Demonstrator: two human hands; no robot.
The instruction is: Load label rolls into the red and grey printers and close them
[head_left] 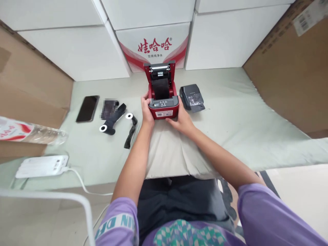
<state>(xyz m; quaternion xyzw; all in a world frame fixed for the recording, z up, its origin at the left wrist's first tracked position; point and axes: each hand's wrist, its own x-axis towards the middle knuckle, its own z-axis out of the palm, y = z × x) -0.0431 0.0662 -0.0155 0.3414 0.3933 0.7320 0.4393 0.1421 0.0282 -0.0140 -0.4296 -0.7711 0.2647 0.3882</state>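
Observation:
A small red and black label printer (164, 113) stands on the cloth-covered table with its lid (160, 70) raised. Inside its bay sits a black roll (160, 89). My left hand (147, 111) wraps round the printer's left side, fingers against the casing. From the right, my right hand (183, 118) grips the other front corner, thumb along the lower front edge. Just right of the printer lies a crumpled black packet (192, 98) with a printed label. To the left are black ribbon rolls with white cores, one roll (107, 129) partly unwound and a smaller roll (130, 118) trailing a strip.
A phone (87, 108) lies at the left of the table (230, 112). Nearer are a white power bank (42, 166) with a cable and a plastic water bottle (33, 131). White boxes (215, 37) line the back; brown cartons (294, 75) flank both sides.

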